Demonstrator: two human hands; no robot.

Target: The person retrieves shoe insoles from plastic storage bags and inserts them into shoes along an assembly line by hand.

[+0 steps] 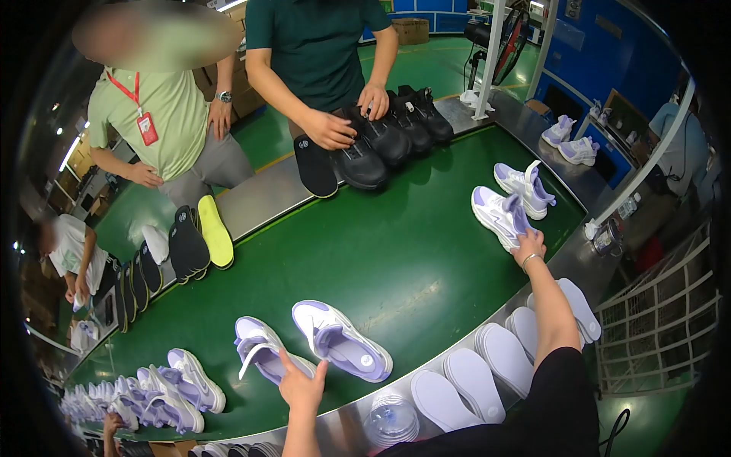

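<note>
Over a green belt (pixel 415 251)
Right hand (pixel 531 247) holds a sneaker (pixel 495 213) by its heel; left hand (pixel 301 387), thumb spread wide, meets a shoe (pixel 259 340).

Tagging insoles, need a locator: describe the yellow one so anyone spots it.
Across the green conveyor belt, find the metal ledge by the person in light green. The yellow insole is there, immediately right of a stack of black insoles. It alone is bright yellow.

Shoes (pixel 499 217) on the belt (pixel 343 244) — insoles (pixel 503 359) along the near edge!
Container (pixel 392 420) just left of those insoles — and across the far side, more insoles (pixel 187 244) left, more shoes (pixel 362 166) right.
</note>
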